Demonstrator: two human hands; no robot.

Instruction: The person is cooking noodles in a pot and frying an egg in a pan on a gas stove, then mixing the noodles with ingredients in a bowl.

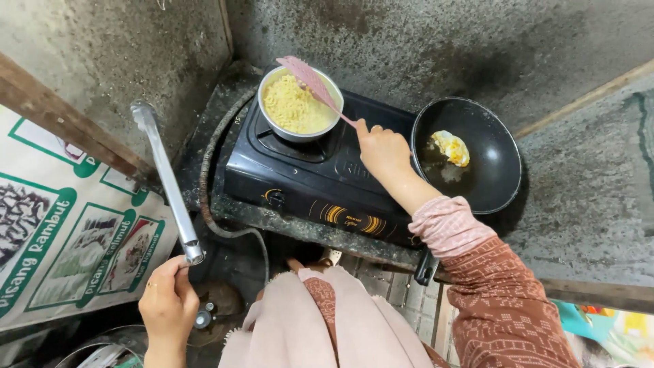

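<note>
Seen from above, a person stands at a black two-burner gas stove [320, 180] set on a grimy concrete counter [586, 184]. The right hand [383, 150], its fingers closed around the handle of a pink slotted spatula [315, 85], holds the tool so that its blade rests over the rim of a small metal pot [300, 103] full of yellow noodles [294, 105] on the stove's left burner. Just to the right, a black frying pan [477, 153] sits on the other burner with a fried egg [451, 147] near its middle. The left hand [167, 305], low at the frame's left, grips the near end of a long silver metal rod [167, 180] that angles up toward the stained wall. A grey gas hose [208, 180] curves beside the stove's left edge.
</note>
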